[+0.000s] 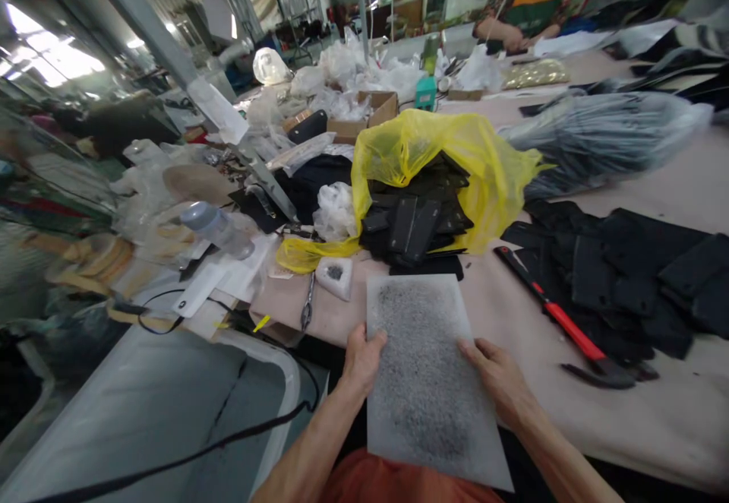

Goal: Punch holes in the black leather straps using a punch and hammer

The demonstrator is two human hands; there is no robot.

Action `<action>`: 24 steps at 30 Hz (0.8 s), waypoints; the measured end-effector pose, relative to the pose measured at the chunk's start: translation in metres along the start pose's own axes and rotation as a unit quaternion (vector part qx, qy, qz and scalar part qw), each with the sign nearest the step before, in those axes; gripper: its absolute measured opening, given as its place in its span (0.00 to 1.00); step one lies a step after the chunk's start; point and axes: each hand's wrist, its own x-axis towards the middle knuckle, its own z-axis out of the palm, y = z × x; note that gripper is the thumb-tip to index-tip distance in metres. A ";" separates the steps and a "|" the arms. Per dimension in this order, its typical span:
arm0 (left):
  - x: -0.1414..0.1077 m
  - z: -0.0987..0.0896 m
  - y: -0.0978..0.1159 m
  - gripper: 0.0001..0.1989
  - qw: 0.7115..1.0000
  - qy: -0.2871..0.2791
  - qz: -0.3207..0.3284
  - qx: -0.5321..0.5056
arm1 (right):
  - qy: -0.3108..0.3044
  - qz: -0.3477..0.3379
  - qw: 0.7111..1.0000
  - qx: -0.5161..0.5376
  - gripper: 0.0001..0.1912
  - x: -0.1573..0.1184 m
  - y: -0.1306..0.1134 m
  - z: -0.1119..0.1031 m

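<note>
My left hand (364, 359) grips the left edge of a flat, whitish rectangular board (424, 381), thumb on its upper face. On the opposite edge my right hand (495, 374) is closed in the same way. Dark grey scuffs or specks cover most of the board's face. It is held over my lap at the table's near edge. Just beyond its far edge, black flat pieces (414, 226) spill from a yellow plastic bag (490, 161). To the right lies a red and black hammer-like tool (569, 324), its curved end nearest me.
More black pieces (615, 260) lie piled at right, before a clear bag of dark material (626, 131). A small white block (334, 276), pliers-like tool (308, 302) and bottle (219, 228) stand left. A grey bin (250, 412) with a cable is below. A person (529, 17) works across the table.
</note>
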 end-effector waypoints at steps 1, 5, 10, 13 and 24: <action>-0.002 0.000 0.000 0.22 1.000 0.006 0.008 0.022 | 0.006 0.000 1.000 -0.009 0.26 -0.001 -0.001 0.001; -0.010 -0.004 -0.003 0.22 0.991 0.012 0.047 0.122 | 0.034 -0.005 0.998 -0.051 0.25 -0.008 0.002 0.004; -0.020 -0.004 -0.006 0.23 0.963 0.002 0.096 0.251 | 0.031 0.019 0.997 -0.067 0.26 -0.021 0.012 0.004; -0.022 -0.002 -0.005 0.23 0.944 0.019 0.118 0.308 | 0.054 0.032 0.995 -0.082 0.29 -0.024 0.013 0.002; 0.015 0.013 0.016 0.17 0.948 0.020 0.130 0.290 | 0.075 -0.011 0.989 -0.130 0.26 0.018 -0.009 -0.002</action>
